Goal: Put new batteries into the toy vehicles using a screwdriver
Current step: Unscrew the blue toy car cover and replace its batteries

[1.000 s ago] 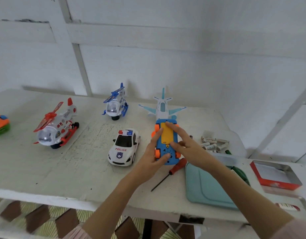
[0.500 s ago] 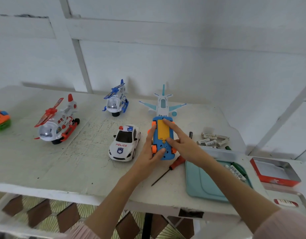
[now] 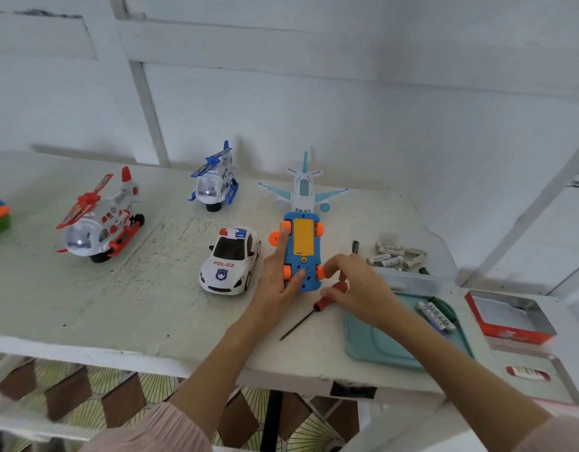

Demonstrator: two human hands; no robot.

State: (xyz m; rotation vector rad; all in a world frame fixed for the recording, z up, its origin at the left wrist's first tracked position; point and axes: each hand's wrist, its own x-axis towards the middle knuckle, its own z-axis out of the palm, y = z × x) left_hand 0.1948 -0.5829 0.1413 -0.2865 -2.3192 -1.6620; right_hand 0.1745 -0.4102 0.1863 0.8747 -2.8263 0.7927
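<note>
A blue car point(image 3: 302, 252) lies upside down on the white table point(image 3: 118, 305), its yellow cover point(image 3: 303, 237) and orange wheels facing up. The left hand point(image 3: 279, 278) rests against the car's left side, index finger straight along the edge and thumb laid on the near end of the underside. The right hand point(image 3: 356, 288) sits just right of the car's near end, fingers curled over the red handle of the screwdriver point(image 3: 311, 312); whether they grip it or only touch it cannot be told. The screwdriver's dark shaft points toward the near left on the table.

Left of the blue car stands a police car point(image 3: 231, 261). Just beyond it is a plane point(image 3: 303, 190), with a blue helicopter point(image 3: 215, 185) and a red helicopter point(image 3: 99, 220) farther left. Loose batteries point(image 3: 394, 256) lie to the right; more batteries sit in a teal tray point(image 3: 389, 347) under the right forearm. A red box point(image 3: 506, 316) stands at far right.
</note>
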